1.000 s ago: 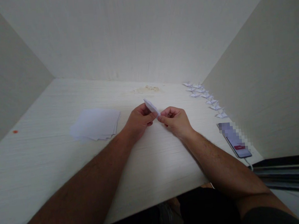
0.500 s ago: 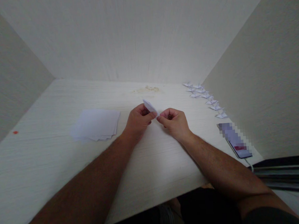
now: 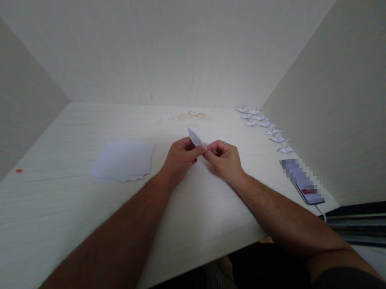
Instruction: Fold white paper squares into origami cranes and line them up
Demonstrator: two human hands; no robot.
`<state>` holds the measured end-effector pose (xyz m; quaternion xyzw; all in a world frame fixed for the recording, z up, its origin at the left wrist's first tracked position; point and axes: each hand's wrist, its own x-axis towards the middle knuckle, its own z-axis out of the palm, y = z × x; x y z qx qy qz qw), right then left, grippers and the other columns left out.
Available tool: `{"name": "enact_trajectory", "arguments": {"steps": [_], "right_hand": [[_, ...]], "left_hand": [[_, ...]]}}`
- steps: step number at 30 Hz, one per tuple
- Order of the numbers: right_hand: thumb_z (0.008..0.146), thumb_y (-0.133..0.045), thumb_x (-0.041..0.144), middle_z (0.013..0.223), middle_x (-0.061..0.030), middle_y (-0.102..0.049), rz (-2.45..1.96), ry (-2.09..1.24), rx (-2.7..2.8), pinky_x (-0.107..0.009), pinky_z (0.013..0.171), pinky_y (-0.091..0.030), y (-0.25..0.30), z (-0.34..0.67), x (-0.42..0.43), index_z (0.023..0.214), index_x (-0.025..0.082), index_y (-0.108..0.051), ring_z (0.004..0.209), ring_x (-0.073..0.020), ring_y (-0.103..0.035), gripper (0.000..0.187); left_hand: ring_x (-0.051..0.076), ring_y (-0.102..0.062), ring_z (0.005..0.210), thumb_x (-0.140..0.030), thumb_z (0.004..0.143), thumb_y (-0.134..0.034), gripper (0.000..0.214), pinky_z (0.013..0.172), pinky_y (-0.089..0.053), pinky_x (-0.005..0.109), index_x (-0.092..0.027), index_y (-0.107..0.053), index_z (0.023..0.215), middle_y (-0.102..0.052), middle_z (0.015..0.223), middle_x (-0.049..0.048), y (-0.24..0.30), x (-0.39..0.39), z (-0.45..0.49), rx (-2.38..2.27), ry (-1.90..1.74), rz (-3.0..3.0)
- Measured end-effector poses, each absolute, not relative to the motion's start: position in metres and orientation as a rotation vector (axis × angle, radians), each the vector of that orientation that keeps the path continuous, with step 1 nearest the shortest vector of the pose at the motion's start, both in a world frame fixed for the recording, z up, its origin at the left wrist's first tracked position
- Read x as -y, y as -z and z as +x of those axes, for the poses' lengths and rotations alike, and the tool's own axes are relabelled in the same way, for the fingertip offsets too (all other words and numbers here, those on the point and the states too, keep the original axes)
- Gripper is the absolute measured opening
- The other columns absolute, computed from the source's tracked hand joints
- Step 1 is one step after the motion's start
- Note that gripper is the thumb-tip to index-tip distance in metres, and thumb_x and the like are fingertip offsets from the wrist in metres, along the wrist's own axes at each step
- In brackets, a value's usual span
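A small folded white paper piece (image 3: 196,138) is pinched between both hands just above the pale wooden table (image 3: 68,201). My left hand (image 3: 180,160) is closed, thumb and fingers gripping the piece's lower edge. My right hand (image 3: 225,160) is curled shut on the piece's right end, and the two hands touch. The pointed tip of the paper sticks up and away from me. How far the paper reaches inside the fingers is hidden.
A stack of white paper sheets (image 3: 124,160) lies left of the hands. Several small folded paper shapes (image 3: 264,125) line the right wall. A phone (image 3: 301,181) with a cable lies at the right edge. Walls enclose the table on three sides.
The hands have drawn closer together around the paper piece, and its tip has shifted slightly right. Nothing else has moved.
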<state>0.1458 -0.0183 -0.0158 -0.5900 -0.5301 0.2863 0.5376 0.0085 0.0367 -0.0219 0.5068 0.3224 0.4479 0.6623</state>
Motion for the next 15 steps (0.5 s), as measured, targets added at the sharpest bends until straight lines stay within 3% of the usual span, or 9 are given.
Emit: {"name": "enact_trajectory", "arguments": {"steps": [15], "right_hand": [[0.079, -0.072, 0.040, 0.060, 0.0025, -0.059, -1.414, -0.591, 1.310, -0.025, 0.052, -0.036, 0.0171, 0.1426, 0.0199, 0.070, 0.019, -0.066, 0.054, -0.0101, -0.047, 0.023]], "left_hand": [[0.007, -0.041, 0.049, -0.031, 0.061, -0.086, 0.024, 0.049, -0.030, 0.024, -0.015, -0.067, 0.064, -0.055, 0.056, -0.0029, 0.0208, -0.0364, 0.0097, -0.751, -1.082, 1.078]]}}
